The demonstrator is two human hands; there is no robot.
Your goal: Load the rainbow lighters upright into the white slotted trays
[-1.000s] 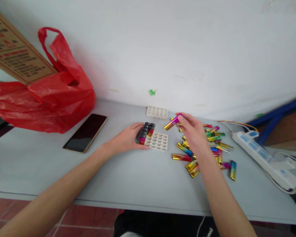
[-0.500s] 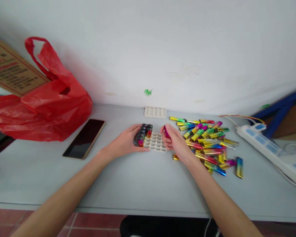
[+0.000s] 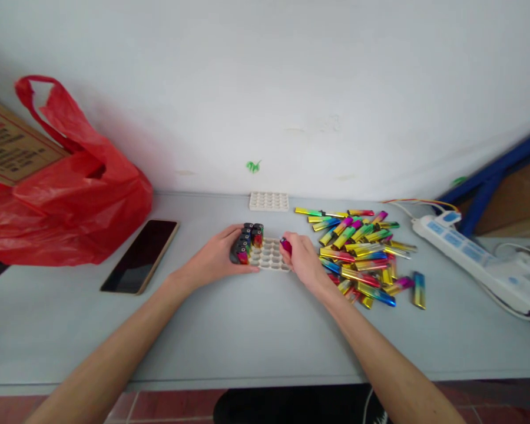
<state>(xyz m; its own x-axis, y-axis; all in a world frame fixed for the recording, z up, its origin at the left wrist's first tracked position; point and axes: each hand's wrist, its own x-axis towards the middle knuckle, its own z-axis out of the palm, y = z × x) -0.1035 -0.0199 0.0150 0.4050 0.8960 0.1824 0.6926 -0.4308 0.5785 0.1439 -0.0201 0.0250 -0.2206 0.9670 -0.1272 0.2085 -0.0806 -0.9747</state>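
Observation:
A white tray (image 3: 269,257) with round sockets lies on the grey table (image 3: 247,330). Several lighters (image 3: 247,242) stand upright in its left columns. My left hand (image 3: 214,259) rests against the tray's left side, fingers curled around those standing lighters. My right hand (image 3: 304,264) is closed on a pink lighter (image 3: 285,245), held at the tray's right edge. A heap of shiny multicoloured lighters (image 3: 362,253) lies just right of that hand.
A second white tray (image 3: 269,201) sits by the wall. A black phone (image 3: 140,255) lies to the left, beside a red plastic bag (image 3: 66,194) and a cardboard box (image 3: 9,147). A white power strip (image 3: 472,259) with cables lies at the right.
My right hand picked a pink lighter from above the heap and carried it left to the tray's right edge. My left hand stayed at the tray. The camera shifted slightly.

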